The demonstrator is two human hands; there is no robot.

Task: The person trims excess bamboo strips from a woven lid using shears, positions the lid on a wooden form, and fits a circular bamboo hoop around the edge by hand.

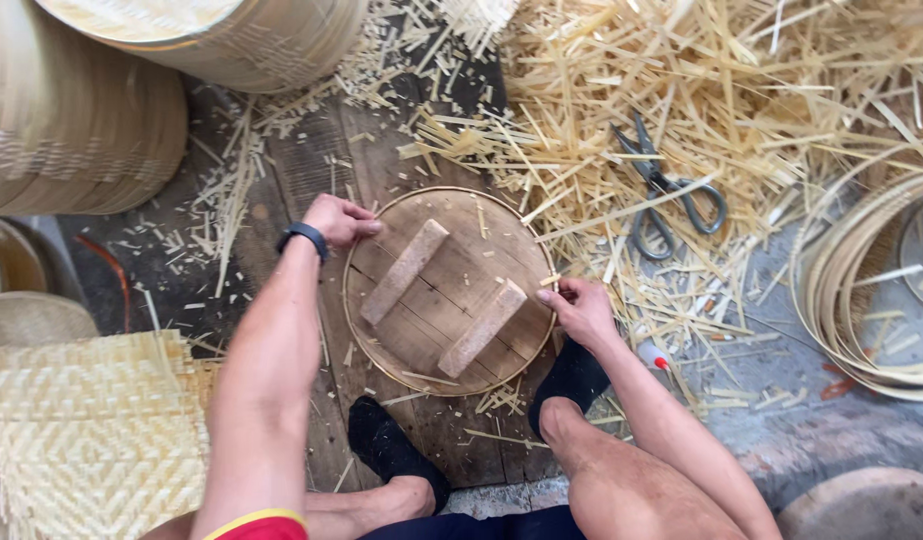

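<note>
Woven mats (91,430) at 8 o'clock. Left hand (336,218) grips round wooden disc (449,290) rim at 10; right hand (579,308) pinches rim at 3. Two battens (405,270) run 1-to-7 (parallel). Scissors (671,190) amid bamboo offcuts (781,90) at 2.

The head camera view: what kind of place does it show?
Probably a bamboo-weaving workshop, worked on the floor: heaps of bamboo strips, woven mats, stacked round bamboo frames, and scissors beside a round wooden board.
</note>
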